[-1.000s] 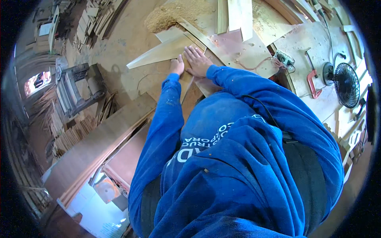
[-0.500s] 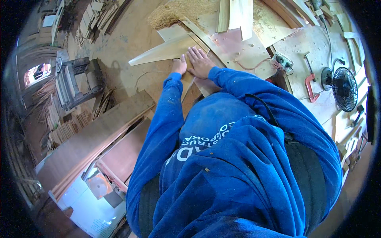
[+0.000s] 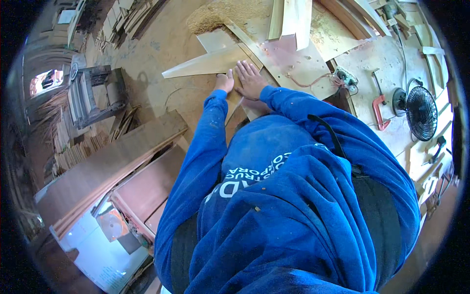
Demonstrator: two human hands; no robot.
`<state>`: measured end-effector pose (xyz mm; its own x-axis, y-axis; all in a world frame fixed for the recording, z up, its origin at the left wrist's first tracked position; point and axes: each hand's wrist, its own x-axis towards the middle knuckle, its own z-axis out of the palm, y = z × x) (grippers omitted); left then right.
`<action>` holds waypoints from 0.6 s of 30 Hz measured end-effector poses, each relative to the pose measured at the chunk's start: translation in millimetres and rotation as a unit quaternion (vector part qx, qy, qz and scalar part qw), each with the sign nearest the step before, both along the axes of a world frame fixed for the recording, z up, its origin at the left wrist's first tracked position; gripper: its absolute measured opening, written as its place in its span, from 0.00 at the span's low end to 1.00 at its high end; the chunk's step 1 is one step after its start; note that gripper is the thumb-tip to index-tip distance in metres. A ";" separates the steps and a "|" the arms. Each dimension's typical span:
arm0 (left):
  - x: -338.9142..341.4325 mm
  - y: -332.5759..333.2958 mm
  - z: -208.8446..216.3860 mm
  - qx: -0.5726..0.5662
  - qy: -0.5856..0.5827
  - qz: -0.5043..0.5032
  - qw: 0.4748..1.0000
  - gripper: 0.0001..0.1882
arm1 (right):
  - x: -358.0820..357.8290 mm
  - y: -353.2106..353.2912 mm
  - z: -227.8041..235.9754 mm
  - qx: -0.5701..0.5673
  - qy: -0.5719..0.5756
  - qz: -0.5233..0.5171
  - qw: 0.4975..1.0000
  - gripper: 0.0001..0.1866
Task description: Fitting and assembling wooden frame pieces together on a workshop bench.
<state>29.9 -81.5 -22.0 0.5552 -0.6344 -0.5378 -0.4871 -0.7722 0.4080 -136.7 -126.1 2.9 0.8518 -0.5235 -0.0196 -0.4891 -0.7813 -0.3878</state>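
My right hand [image 3: 250, 81] lies flat on a wooden board [image 3: 233, 102], its fingers stretched out and slightly apart. Close beside it, my left hand [image 3: 224, 81] grips the board's left edge with the thumb up; its other fingers are mostly hidden. Just beyond both hands, a long pale tapered board [image 3: 198, 63] reaches out to the left at an angle. A narrow wooden strip [image 3: 243, 37] runs diagonally past its right end.
A heap of sawdust [image 3: 210, 18] lies at the far side. On the right worktable [image 3: 362, 61] are a red clamp [image 3: 379, 112], a black fan [image 3: 421, 113] and a corded device [image 3: 345, 78]. A machine [image 3: 95, 95] and stacked boards [image 3: 112, 171] stand left.
The view has shifted slightly. Both hands stay at the boards; the right hand's fingers look a little more spread.
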 end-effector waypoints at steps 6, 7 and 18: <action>-19.9 14.4 9.3 -0.034 0.005 0.026 0.999 0.45 | -14.7 10.3 -4.1 0.013 -0.015 0.012 1.000 0.44; -21.7 17.4 10.0 -0.031 -0.005 0.027 0.999 0.44 | -17.5 11.7 -5.1 0.016 -0.016 0.018 1.000 0.44; -24.2 102.1 59.5 -0.009 0.113 -0.011 0.994 0.33 | -100.5 -4.7 88.8 0.331 -0.209 0.107 0.914 0.26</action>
<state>5.6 20.6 37.5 0.4074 -0.6562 -0.6352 -0.3992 -0.7535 0.5224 -237.3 -130.8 91.6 0.9387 -0.3355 0.0790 -0.0538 -0.3690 -0.9279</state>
